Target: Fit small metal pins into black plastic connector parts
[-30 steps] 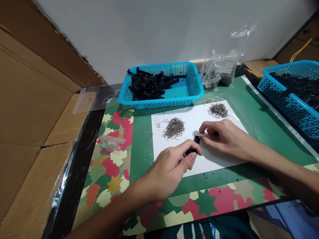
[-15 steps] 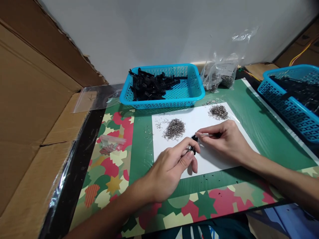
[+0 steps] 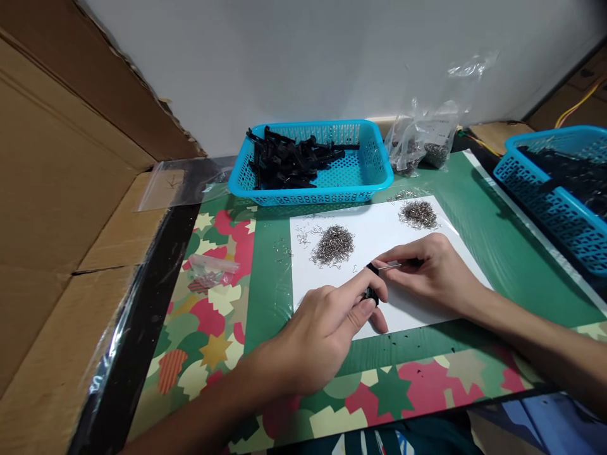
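Note:
Between the fingers and thumb of my left hand (image 3: 334,319) is a small black plastic part (image 3: 370,293), mostly covered by the fingers. My right hand (image 3: 429,268) pinches a thin metal tool with a dark handle (image 3: 389,265), its tip against the far end of the black part. Whether the tip is a screwdriver or tweezers cannot be made out. Both hands are over a white paper sheet (image 3: 417,309). Beyond my left hand lies a heap of tiny bent metal pieces (image 3: 334,245); a second heap (image 3: 418,215) lies beyond my right hand.
A blue basket (image 3: 313,197) with black plastic parts stands at the back, another blue basket (image 3: 550,189) at the right. Clear bags of metal pieces (image 3: 422,148) lean on the wall. A small zip bag (image 3: 213,272) lies left. Cardboard (image 3: 61,208) walls the left side.
The black part has turned slightly in my left fingers. My right hand has shifted a little, with the tool's tip staying by the part's far end. The view has moved slightly.

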A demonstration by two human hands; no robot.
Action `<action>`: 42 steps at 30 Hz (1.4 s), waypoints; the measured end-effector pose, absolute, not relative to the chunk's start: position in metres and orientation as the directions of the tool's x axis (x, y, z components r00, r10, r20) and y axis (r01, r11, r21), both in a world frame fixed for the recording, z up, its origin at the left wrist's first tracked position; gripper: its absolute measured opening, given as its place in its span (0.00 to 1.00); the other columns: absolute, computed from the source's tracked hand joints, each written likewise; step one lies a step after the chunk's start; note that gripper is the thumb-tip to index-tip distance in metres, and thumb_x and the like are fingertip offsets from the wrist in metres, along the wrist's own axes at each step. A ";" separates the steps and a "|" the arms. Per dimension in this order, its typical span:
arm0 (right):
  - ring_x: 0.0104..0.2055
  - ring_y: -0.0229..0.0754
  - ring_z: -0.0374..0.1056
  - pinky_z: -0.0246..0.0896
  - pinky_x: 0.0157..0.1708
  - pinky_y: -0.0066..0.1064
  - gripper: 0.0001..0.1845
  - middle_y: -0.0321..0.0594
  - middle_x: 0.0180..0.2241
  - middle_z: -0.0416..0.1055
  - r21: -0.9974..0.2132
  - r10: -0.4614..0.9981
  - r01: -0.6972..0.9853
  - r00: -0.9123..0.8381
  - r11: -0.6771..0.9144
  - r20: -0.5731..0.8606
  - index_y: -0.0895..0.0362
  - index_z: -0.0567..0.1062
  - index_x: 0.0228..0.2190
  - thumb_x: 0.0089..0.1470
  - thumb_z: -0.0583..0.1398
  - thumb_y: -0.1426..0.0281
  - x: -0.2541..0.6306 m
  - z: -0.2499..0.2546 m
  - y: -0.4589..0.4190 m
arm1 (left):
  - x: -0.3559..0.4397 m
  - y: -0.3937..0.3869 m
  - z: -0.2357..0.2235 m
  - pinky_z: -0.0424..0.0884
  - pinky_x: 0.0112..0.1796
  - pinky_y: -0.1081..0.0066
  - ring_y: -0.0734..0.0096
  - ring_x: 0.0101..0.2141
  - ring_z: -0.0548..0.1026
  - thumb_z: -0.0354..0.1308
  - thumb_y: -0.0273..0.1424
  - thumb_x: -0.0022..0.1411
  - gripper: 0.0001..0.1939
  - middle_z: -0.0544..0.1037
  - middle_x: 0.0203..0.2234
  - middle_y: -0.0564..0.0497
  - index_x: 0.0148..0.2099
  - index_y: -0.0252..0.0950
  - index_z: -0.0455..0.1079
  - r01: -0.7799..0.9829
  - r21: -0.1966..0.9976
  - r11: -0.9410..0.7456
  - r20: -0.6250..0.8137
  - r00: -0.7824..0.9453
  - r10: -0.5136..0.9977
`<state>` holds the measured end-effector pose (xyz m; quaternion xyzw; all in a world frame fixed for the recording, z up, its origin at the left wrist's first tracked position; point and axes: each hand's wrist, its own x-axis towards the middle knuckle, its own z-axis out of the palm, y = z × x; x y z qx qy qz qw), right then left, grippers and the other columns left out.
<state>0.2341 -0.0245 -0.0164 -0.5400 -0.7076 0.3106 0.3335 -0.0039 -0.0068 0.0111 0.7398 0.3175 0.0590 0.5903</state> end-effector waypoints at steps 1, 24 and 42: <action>0.24 0.40 0.75 0.65 0.24 0.29 0.14 0.45 0.30 0.86 -0.801 0.971 0.558 -0.209 0.217 0.117 0.61 0.89 0.35 0.59 0.63 0.70 0.235 -0.015 -0.024 | -0.004 -0.007 0.012 0.61 0.34 0.70 0.72 0.28 0.67 0.45 0.39 0.83 0.11 0.86 0.40 0.57 0.52 0.44 0.67 0.403 0.907 -0.121 -0.282 0.796 0.536; 0.20 0.32 0.56 0.48 0.25 0.29 0.11 0.33 0.19 0.68 -0.647 0.879 0.655 -0.473 0.391 0.052 0.60 0.85 0.34 0.59 0.61 0.71 0.254 0.003 -0.019 | -0.003 -0.004 0.008 0.65 0.39 0.69 0.69 0.33 0.76 0.47 0.35 0.82 0.10 0.85 0.35 0.55 0.51 0.41 0.69 0.343 0.926 -0.157 -0.228 0.840 0.492; 0.22 0.33 0.54 0.48 0.26 0.30 0.12 0.32 0.20 0.64 -0.648 0.886 0.625 -0.424 0.435 0.186 0.61 0.83 0.32 0.62 0.59 0.73 0.245 -0.013 -0.023 | -0.004 -0.003 0.007 0.63 0.38 0.69 0.70 0.32 0.75 0.45 0.36 0.83 0.10 0.85 0.34 0.59 0.51 0.43 0.67 0.355 0.920 -0.167 -0.235 0.840 0.489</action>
